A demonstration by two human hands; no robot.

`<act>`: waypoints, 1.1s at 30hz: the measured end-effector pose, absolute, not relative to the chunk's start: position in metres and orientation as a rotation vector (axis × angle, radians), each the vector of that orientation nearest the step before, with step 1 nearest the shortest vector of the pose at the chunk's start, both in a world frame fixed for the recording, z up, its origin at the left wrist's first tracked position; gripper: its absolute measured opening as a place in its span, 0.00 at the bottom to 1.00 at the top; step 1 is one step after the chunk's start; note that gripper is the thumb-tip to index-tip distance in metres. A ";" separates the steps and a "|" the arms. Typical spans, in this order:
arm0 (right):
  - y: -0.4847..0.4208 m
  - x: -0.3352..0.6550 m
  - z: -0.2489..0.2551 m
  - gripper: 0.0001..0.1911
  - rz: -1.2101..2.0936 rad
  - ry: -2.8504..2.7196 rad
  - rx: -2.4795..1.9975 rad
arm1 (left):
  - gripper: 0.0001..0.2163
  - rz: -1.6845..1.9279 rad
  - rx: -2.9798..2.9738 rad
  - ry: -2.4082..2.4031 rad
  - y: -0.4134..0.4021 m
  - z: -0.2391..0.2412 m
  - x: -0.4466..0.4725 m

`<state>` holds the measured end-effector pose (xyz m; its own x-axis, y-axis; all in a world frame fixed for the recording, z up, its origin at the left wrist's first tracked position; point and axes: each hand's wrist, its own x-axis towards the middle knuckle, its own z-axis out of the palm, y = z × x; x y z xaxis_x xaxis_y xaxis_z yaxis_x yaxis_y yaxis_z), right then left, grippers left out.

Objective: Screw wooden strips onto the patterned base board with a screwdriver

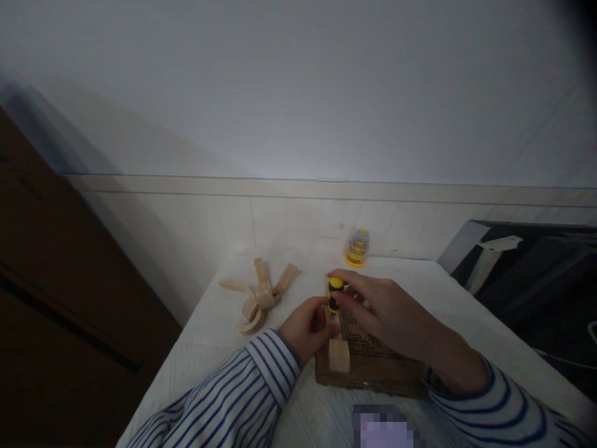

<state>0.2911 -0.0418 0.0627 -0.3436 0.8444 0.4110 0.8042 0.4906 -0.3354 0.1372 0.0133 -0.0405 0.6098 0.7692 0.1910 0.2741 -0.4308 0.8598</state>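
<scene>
My right hand [373,305] pinches the yellow and black handle of a screwdriver [335,284], which stands upright with its tip down at a pale wooden piece. With fingers closed round that wooden piece [339,356], my left hand [308,328] steadies it from the left; a thicker block end sticks out towards me. Beneath both hands lies a brown board [368,381] with dark line patterns, its right part covered by my right hand and wrist. Whether a screw sits under the tip is too small to tell.
Several joined wooden pieces [263,297] lie on the white-covered table [196,367] to the left. A clear container with a yellow base [357,249] stands by the wall. Dark objects [536,280] are at the right, and a blurred-out patch [385,429] is at the front.
</scene>
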 end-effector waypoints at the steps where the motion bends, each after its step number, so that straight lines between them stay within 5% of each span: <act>1: -0.042 0.291 0.063 0.15 0.099 -2.200 -1.363 | 0.19 0.739 1.986 0.824 0.013 -0.040 0.137; 21: -0.038 0.290 0.060 0.07 0.264 -2.030 -1.363 | 0.20 0.742 1.984 0.828 0.012 -0.040 0.135; 33: -0.036 0.298 0.060 0.19 0.306 -2.156 -1.252 | 0.20 0.760 1.983 0.823 0.014 -0.041 0.137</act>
